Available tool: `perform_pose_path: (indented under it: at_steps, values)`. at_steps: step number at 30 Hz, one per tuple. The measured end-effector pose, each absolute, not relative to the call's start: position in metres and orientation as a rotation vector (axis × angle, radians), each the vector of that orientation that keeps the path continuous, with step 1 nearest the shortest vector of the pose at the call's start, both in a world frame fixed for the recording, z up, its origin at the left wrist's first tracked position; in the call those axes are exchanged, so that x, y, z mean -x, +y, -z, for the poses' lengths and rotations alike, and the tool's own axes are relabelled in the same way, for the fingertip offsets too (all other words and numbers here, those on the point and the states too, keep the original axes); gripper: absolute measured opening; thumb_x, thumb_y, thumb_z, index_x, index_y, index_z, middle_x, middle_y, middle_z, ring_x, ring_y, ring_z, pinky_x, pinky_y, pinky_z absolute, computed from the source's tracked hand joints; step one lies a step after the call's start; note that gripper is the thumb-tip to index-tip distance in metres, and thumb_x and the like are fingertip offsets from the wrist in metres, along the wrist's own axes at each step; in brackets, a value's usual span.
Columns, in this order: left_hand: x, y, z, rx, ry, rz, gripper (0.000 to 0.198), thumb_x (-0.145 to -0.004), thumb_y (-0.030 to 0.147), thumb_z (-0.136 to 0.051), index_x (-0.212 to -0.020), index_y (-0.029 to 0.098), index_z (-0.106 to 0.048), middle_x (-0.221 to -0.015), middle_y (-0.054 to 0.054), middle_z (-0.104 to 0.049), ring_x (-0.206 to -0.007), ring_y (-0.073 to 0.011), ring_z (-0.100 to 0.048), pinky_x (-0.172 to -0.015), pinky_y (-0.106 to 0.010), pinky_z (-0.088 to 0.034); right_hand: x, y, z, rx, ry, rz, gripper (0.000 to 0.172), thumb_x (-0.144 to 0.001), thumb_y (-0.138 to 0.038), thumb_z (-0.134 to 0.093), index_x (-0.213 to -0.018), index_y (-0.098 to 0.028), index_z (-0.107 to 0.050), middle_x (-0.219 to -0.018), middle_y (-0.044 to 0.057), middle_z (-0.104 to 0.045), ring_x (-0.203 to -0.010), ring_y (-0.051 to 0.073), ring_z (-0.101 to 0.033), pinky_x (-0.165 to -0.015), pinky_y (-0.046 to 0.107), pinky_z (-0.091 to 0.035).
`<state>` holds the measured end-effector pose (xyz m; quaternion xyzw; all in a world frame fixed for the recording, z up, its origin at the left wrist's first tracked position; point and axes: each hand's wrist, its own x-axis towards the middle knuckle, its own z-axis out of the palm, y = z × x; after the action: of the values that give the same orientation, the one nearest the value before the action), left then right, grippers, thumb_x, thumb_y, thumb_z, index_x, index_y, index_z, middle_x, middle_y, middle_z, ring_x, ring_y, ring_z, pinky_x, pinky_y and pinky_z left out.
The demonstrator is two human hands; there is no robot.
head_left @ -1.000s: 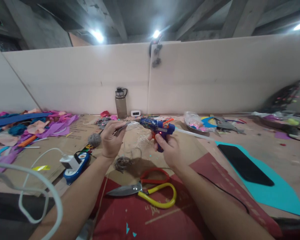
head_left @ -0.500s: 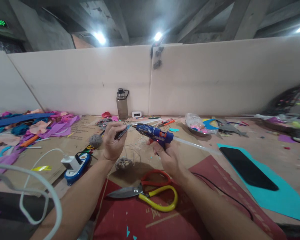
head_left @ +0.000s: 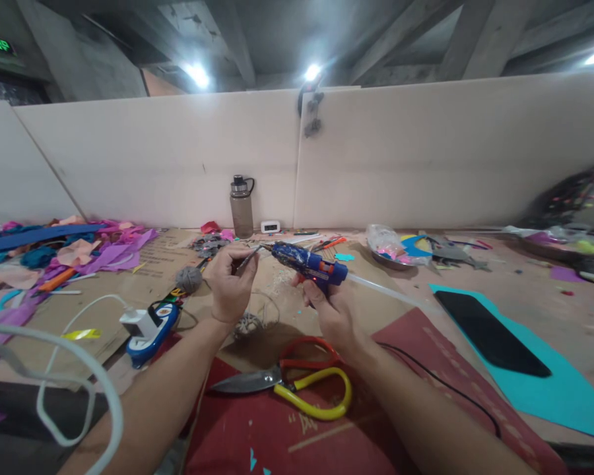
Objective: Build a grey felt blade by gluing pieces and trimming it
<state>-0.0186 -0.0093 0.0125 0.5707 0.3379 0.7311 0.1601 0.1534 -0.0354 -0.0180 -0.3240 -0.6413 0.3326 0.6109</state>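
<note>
My right hand point(head_left: 334, 307) is wrapped round the handle of a blue hot glue gun point(head_left: 304, 262), whose nozzle points left. A long clear glue stick point(head_left: 383, 288) sticks out of its back end. Between the fingers of my left hand point(head_left: 231, 280) is a small, thin grey piece point(head_left: 249, 256); its exact kind is too small to make out. The nozzle tip is close by the piece's upper end, and I cannot tell whether they touch. Below my hands, scissors point(head_left: 297, 386) with one red and one yellow handle lie on a dark red board point(head_left: 356, 442).
At left stand a blue-and-white power strip point(head_left: 153, 340) and a grey yarn ball point(head_left: 189, 280). Loose yarn point(head_left: 250, 324) lies between my arms. A bottle point(head_left: 242, 208) stands at the back. On the right, a black phone point(head_left: 492, 333) rests on turquoise sheet point(head_left: 564, 396). A white cable point(head_left: 111, 409) loops at lower left.
My left hand has turned, so the grey piece now shows more edge-on. The glue gun has shifted slightly to the right. The scissors have stayed put.
</note>
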Motion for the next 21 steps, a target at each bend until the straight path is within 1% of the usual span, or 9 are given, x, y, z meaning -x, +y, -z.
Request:
perform_pose_path:
  at_steps: [3, 5, 9, 13, 17, 21]
  values:
    - [0.0152, -0.0127, -0.0141, -1.515, 0.961, -1.986, 0.009, -0.074, 0.022, -0.07, -0.077, 0.019, -0.061, -0.069, 0.001, -0.058, -0.066, -0.0095, -0.054, -0.069, -0.02, -0.045, -0.1536, -0.0356, 0.0184, 0.745, -1.494, -0.752, 0.022, -0.087, -0.04, -0.052, -0.095, -0.023, -0.064, -0.089, 0.004, -0.065, -0.07, 0.016, -0.055, -0.063, 0.029, -0.043]
    - [0.0145, -0.0124, -0.0135, -1.44, 0.962, -1.899, 0.013, -0.075, 0.027, -0.069, -0.077, 0.019, -0.058, -0.063, 0.002, -0.057, -0.059, -0.0091, -0.054, -0.062, -0.02, -0.045, -0.154, -0.0359, 0.0186, 0.755, -1.5, -0.738, 0.021, -0.088, -0.039, -0.052, -0.096, -0.024, -0.064, -0.09, 0.004, -0.066, -0.071, 0.017, -0.056, -0.064, 0.03, -0.044]
    - [0.0135, -0.0086, -0.0107, -1.299, 0.905, -1.78, 0.021, -0.076, 0.033, -0.068, -0.076, 0.019, -0.052, -0.063, 0.002, -0.058, -0.052, -0.0091, -0.054, -0.053, -0.021, -0.045, -0.1553, -0.0366, 0.0161, 0.779, -1.491, -0.708, 0.021, -0.087, -0.039, -0.053, -0.095, -0.024, -0.065, -0.088, 0.004, -0.067, -0.07, 0.018, -0.057, -0.066, 0.032, -0.044]
    - [0.0108, -0.0089, -0.0112, -1.217, 0.776, -1.713, 0.023, -0.075, 0.031, -0.068, -0.076, 0.018, -0.05, -0.065, 0.003, -0.058, -0.049, -0.0079, -0.054, -0.05, -0.02, -0.044, -0.1556, -0.0353, 0.014, 0.823, -1.486, -0.673, 0.023, -0.087, -0.041, -0.053, -0.096, -0.023, -0.066, -0.088, 0.005, -0.068, -0.072, 0.019, -0.059, -0.066, 0.033, -0.045]
    - [0.009, -0.0113, -0.0134, -1.198, 0.745, -1.685, 0.024, -0.074, 0.031, -0.069, -0.076, 0.018, -0.049, -0.061, 0.003, -0.058, -0.045, -0.008, -0.052, -0.047, -0.02, -0.043, -0.1552, -0.0321, 0.0176, 0.891, -1.531, -0.634, 0.026, -0.085, -0.042, -0.055, -0.098, -0.023, -0.066, -0.087, 0.006, -0.069, -0.076, 0.021, -0.06, -0.068, 0.034, -0.045]
    - [0.0094, -0.0112, -0.0145, -1.138, 0.704, -1.64, 0.024, -0.073, 0.031, -0.069, -0.075, 0.018, -0.049, -0.062, 0.003, -0.058, -0.045, -0.008, -0.052, -0.046, -0.02, -0.044, -0.1558, -0.0318, 0.0194, 0.886, -1.533, -0.63, 0.025, -0.086, -0.041, -0.054, -0.098, -0.023, -0.066, -0.086, 0.006, -0.069, -0.076, 0.021, -0.06, -0.068, 0.034, -0.045]
